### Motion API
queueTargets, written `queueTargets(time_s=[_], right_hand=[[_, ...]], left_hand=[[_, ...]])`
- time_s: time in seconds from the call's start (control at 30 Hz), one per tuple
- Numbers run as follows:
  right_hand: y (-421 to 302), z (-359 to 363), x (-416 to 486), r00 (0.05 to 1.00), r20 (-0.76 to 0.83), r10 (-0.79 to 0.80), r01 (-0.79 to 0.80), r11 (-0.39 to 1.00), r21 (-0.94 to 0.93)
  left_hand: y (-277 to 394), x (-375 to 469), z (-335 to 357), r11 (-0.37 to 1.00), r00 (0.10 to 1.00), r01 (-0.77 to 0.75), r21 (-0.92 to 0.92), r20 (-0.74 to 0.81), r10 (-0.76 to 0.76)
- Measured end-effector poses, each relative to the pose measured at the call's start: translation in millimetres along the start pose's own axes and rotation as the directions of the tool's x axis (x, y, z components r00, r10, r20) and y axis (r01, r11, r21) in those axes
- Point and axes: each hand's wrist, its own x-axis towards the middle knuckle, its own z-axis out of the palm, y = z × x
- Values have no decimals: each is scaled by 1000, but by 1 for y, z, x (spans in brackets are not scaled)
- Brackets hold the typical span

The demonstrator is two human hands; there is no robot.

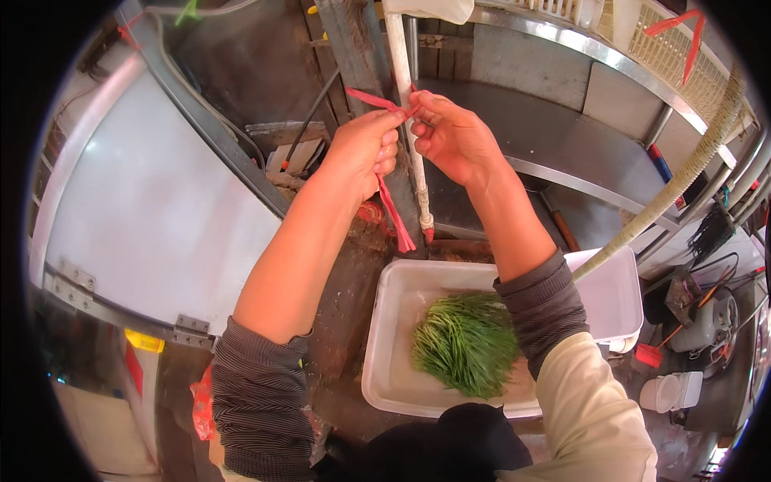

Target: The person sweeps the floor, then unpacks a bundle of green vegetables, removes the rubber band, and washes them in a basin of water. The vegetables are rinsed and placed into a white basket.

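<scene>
My left hand (364, 150) grips a red plastic strip (393, 220), whose tail hangs below the fist. Another end of the strip sticks out to the left above it. Opposite, my right hand (452, 135) pinches the same strip between thumb and fingertips, its other fingers curled. Both hands are at a white pipe (419, 175) beside a weathered post (358, 48). Whether the strip passes around the pipe is hidden by the fingers. Lower down, a bunch of long green stems (464, 343) lies in a white plastic tub (374, 367), partly covered by my right forearm.
A white hinged panel (150, 199) fills the left side. Behind the pipe stands a metal shelf (530, 117). A ribbed hose (668, 193) slants down to a second white tub (614, 295). A gas cylinder (699, 331) and small white buckets (659, 393) stand at far right.
</scene>
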Motion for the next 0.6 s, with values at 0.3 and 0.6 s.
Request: queueTargets(time_s=[0.3,0.6], right_hand=[[2,0,-10,994,53,-96,79,958,274],[-33,-55,74,881,-441,-174,284,938,198]], left_hand=[[9,8,-17,655,901,-408,637,165,401],[31,43,-61,280,759,-390,877,134,638]])
